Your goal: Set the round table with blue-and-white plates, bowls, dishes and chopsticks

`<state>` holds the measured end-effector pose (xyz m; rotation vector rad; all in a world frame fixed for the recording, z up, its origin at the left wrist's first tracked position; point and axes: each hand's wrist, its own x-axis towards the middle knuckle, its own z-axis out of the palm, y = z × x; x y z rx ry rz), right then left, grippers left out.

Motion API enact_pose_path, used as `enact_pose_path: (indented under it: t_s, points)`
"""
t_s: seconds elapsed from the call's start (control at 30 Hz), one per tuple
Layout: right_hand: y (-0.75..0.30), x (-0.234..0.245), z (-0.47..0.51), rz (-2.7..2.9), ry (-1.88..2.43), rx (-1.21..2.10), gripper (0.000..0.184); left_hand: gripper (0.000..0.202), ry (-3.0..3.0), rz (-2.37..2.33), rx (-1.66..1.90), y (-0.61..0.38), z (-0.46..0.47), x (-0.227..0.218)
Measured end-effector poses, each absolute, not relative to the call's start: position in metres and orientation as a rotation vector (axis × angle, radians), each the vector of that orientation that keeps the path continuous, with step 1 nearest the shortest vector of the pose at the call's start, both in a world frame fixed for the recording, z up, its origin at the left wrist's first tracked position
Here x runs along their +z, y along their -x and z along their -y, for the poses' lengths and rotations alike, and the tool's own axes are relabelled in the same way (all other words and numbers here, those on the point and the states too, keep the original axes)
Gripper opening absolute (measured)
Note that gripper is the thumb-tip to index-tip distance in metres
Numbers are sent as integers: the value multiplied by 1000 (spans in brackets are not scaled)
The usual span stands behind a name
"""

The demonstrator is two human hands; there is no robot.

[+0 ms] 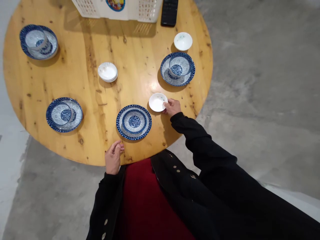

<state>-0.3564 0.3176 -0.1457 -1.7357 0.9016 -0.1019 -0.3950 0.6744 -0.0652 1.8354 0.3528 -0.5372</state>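
My right hand (172,107) pinches the right rim of a small white saucer (157,101) that rests on the round wooden table (82,76). Just left of the saucer lies a blue patterned plate (134,122) with a smaller blue dish set in it. My left hand (113,157) rests on the near table edge, fingers loosely curled, holding nothing that I can see.
Three more blue plates with bowls sit at far left (38,42), near left (64,114) and right (177,68). A stack of white saucers (107,72), a lone white saucer (183,41), a white basket (117,8) and a black remote (169,12) stand farther back.
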Motion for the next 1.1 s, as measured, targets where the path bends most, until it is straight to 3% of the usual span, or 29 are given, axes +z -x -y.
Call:
enact_pose_path:
  t_s: [0.57, 1.1]
  points:
    - [358, -150, -311, -847, 1854, 42, 30, 48, -1833, -337, -528, 398, -674, -67]
    - [354, -150, -310, -819, 1833, 31, 30, 50, -1846, -349, -528, 401, -676, -70]
